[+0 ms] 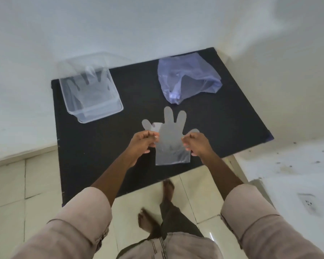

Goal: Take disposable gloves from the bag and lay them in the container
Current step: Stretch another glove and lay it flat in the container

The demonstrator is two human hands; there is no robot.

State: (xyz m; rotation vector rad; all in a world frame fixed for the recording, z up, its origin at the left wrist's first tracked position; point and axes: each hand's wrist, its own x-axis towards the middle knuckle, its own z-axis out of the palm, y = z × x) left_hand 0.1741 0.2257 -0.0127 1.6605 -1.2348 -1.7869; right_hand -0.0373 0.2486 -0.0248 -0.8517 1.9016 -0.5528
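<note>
A clear disposable glove (171, 139) is stretched flat between my two hands above the near part of the black table (101, 156), fingers pointing away from me. My left hand (143, 142) pinches its left edge and my right hand (195, 143) pinches its right edge. A clear plastic container (97, 111) stands at the back left of the table with at least one glove (91, 86) lying inside. At the back right lies a crumpled bluish transparent bag (189, 79), its opening facing me.
The table stands in a corner between white walls. A pale tiled floor (195, 193) and my bare feet show below the table's near edge. A white counter-like surface (288, 174) with dark specks is to the right.
</note>
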